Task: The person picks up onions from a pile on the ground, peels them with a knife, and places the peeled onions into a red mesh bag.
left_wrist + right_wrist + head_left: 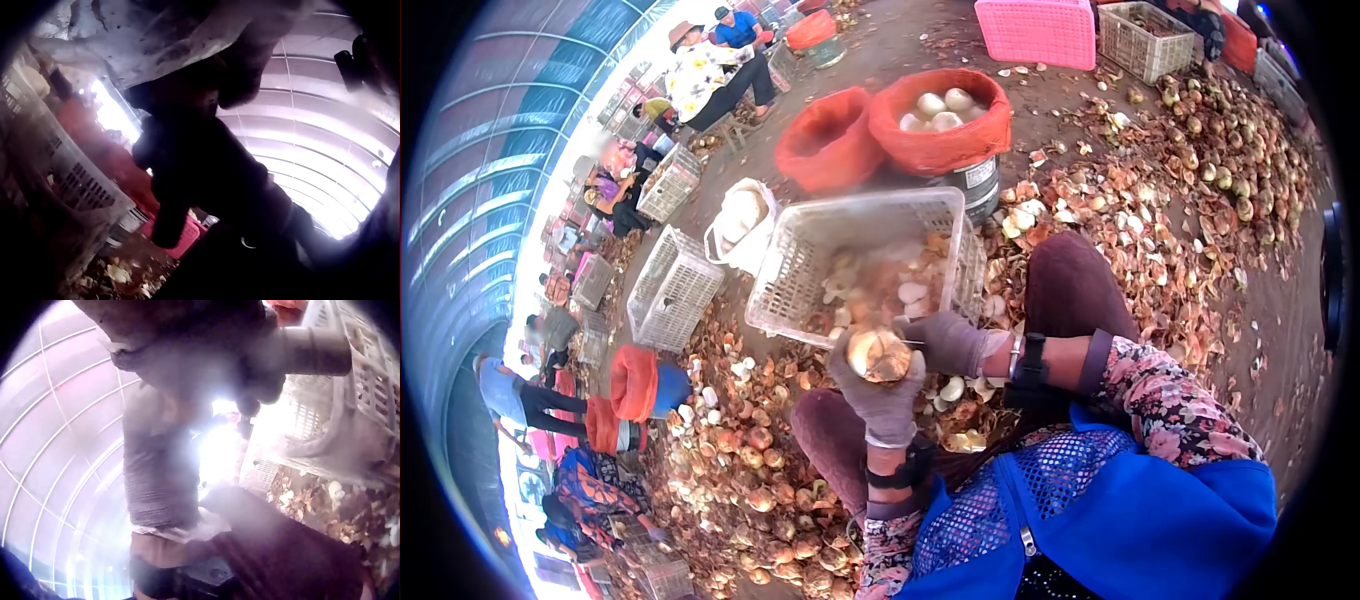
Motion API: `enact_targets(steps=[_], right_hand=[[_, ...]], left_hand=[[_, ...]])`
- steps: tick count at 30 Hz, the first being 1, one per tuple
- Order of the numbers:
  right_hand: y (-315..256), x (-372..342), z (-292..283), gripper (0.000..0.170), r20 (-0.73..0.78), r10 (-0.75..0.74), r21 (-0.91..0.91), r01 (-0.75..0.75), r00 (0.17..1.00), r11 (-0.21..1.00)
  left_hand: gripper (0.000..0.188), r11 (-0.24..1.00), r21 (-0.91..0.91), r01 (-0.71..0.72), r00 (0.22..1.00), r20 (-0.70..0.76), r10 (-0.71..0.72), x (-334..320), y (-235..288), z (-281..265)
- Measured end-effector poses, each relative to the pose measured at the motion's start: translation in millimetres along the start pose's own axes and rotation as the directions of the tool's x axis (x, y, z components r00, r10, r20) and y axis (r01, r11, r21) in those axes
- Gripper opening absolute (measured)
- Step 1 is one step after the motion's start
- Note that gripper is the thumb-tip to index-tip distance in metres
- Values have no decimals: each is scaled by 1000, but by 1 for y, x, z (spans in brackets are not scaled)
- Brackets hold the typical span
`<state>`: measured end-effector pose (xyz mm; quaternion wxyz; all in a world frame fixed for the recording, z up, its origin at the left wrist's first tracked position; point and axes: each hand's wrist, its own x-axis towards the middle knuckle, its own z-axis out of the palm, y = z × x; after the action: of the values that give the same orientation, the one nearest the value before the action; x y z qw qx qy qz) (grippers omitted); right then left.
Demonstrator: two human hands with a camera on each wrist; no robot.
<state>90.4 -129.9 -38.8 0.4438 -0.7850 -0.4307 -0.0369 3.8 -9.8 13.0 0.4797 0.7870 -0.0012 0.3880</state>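
In the head view my gloved left hand (880, 398) grips a partly peeled onion (878, 354), its pale side turned left and brown skin on the right. Close against it, my gloved right hand (953, 345) has curled fingers around a small knife, whose thin blade (914, 344) shows beside the onion. Both hands are at the near rim of a white plastic crate (855, 210) holding peeled onions and skins. The left wrist view is dark, with the right hand (200, 162) in silhouette. In the right wrist view the left hand (161, 465) rises below the dark right hand (206, 356).
Red-lined buckets, one with peeled onions (945, 120), stand behind the crate. A white bucket (742, 222) and another crate (672, 288) are to the left. Loose onions (750, 480) and skins cover the ground; an onion heap (1240, 150) lies right. Other people sit far left.
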Motion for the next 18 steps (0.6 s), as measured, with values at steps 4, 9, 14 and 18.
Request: enact_targets(steps=[4,9,14,18], right_hand=[[6,8,3,59,111,71,-160,-53,991,986],[8,27,-15,66,24,43,-307,-34,999,951],[27,28,6,21,418,-27,-349,188,908,918],[-20,29,-59,17,591,204,289,-441,780,850]], left_hand=[[69,871,-369,323,946,105,-306,-4,3,-1],[82,403,-678,615,767,395,-506,3,15,-2],[88,481,-627,613,785,413,-462,-4,-11,-9],[79,282,-719,635,762,525,-379,-5,-19,-22]])
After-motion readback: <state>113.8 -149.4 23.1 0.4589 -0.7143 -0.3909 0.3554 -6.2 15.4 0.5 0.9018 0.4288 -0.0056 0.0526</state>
